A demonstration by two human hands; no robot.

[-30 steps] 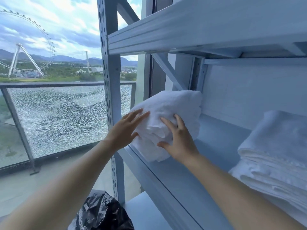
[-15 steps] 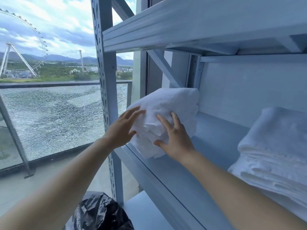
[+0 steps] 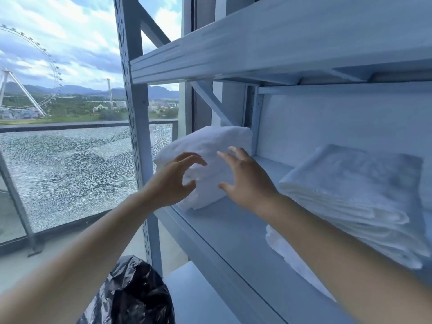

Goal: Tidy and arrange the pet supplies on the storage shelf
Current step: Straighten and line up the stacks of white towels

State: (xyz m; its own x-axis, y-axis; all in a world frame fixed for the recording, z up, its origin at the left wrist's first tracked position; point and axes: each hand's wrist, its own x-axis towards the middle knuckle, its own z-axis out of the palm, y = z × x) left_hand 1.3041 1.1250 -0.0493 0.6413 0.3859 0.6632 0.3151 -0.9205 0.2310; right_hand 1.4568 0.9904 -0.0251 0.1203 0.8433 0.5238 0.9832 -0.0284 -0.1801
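A folded white towel (image 3: 210, 146) lies at the left end of the grey metal shelf (image 3: 224, 230), against the back post. My left hand (image 3: 173, 181) hovers just in front of it with fingers spread and loosely curved, holding nothing. My right hand (image 3: 245, 181) is beside it, fingers spread, apart from the towel. A stack of folded white towels (image 3: 355, 202) sits on the same shelf to the right, partly hidden by my right forearm.
An upper shelf (image 3: 257, 47) hangs close overhead. The perforated upright post (image 3: 133, 113) stands left of the towel. A black plastic bag (image 3: 135, 295) lies below, beside a lower shelf (image 3: 194, 295). A cracked glass balcony railing (image 3: 70, 174) is at left.
Both hands have let go of the left towel and drawn back a little. The towel now rests deeper on the shelf, lying flatter.
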